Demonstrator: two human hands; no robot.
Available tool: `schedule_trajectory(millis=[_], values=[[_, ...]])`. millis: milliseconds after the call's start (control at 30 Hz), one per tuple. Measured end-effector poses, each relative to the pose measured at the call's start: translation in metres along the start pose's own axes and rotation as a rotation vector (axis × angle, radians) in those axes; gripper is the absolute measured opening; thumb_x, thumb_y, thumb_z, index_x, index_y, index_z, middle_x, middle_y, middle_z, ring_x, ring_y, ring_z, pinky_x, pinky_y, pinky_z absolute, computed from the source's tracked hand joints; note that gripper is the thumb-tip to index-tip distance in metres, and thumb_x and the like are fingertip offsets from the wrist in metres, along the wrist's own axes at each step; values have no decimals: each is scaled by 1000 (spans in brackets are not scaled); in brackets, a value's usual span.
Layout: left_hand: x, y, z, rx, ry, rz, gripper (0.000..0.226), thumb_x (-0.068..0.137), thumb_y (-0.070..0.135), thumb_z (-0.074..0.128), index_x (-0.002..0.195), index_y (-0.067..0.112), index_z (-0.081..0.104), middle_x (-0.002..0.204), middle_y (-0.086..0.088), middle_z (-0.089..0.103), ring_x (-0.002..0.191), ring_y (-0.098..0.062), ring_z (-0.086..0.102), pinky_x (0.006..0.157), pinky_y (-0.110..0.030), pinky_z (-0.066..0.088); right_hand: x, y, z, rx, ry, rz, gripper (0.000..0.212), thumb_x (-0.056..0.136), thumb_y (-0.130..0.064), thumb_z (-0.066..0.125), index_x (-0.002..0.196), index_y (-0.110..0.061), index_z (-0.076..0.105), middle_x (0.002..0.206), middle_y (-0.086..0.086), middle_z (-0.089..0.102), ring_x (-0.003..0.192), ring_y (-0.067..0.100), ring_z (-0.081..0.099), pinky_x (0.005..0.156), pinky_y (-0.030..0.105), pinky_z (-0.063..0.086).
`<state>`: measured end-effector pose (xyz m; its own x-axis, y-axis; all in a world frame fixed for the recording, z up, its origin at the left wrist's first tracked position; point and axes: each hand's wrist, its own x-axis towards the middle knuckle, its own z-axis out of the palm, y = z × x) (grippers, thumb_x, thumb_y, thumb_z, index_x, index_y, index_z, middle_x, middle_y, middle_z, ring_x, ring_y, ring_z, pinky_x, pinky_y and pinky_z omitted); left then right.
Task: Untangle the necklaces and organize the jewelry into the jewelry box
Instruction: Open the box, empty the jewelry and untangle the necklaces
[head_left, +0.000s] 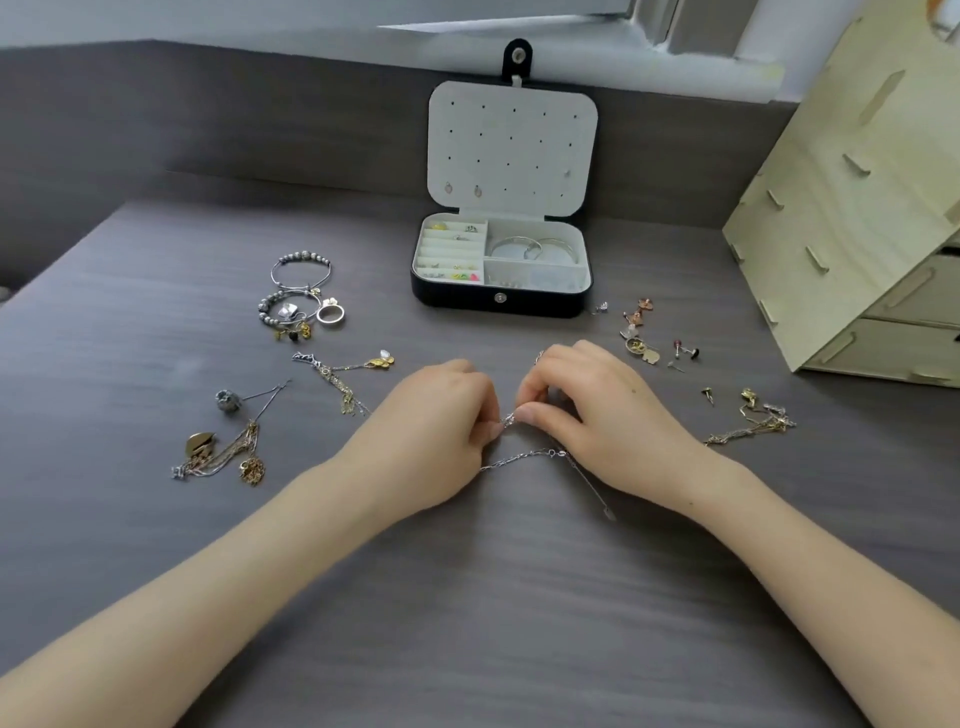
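step: untangling silver chain (524, 457) | left hand (441, 415) + right hand (587, 410) both pinching it, fingertips nearly touching, worktop (493, 597) centre | rest lies slack toward front edge | tip: tease loops apart, don't yank | jewelry box (467, 297) open near back edge

silver chain (521, 458) seemingly part-hidden, wooden organiser (857, 208) cropped

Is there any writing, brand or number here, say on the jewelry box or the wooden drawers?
None can be read.
The jewelry box shows only a plain snap button, no brand.
The wooden drawers bear slots, no lettering.
The gold pendant and other charms are too small to tell whether anything is engraved.
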<state>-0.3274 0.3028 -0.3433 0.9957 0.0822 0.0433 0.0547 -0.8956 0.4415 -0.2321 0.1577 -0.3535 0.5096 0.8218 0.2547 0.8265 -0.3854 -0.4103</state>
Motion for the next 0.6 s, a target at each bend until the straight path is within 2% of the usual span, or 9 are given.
schedule_trajectory(millis=[67,167,267,333,433,500,600], values=[[-2,-2,-1,-99,28,-31,11,92,20,55,81,22,52,80,12,46,83,-13,47,70,-21,31,-2,1,3,44,43,3,11,83,-27,56,79,-18,61,77,-16,49,75,13,42,67,23,29],[-2,-7,-7,-334,32,-119,18,92,17,55,76,23,52,76,12,60,72,-7,53,67,-20,39,-4,-1,6,142,99,3,12,85,-23,54,82,-13,60,74,-21,45,78,11,44,71,22,34],[-1,-10,-7,-439,40,-138,19,92,14,54,75,23,52,67,10,65,65,-11,56,67,-24,44,-5,-3,9,165,121,-12,18,89,-24,49,85,-9,59,76,-13,51,78,8,44,72,18,35],[0,-11,-4,-452,53,-136,19,93,15,54,75,23,51,60,13,63,59,-9,53,64,-25,43,-5,-2,8,198,114,10,12,89,-18,49,86,-9,57,77,-11,56,75,7,45,73,15,35],[1,-11,-1,-402,79,-121,19,93,16,52,76,24,50,55,14,59,53,-1,48,54,-14,35,-4,-2,8,265,69,40,7,88,-16,48,86,-12,53,70,-11,59,69,4,46,67,12,35],[1,-12,0,-386,82,-125,20,94,18,50,76,24,48,53,15,58,53,-1,48,53,-14,35,-5,-1,8,299,53,61,3,87,-18,50,87,-17,52,68,-10,59,67,2,47,66,11,35],[1,-12,0,-372,82,-140,21,97,20,44,76,25,44,52,14,58,54,-3,47,55,-19,36,-6,3,3,381,11,120,13,81,-22,62,89,-27,52,69,-13,59,65,6,48,64,15,37]])
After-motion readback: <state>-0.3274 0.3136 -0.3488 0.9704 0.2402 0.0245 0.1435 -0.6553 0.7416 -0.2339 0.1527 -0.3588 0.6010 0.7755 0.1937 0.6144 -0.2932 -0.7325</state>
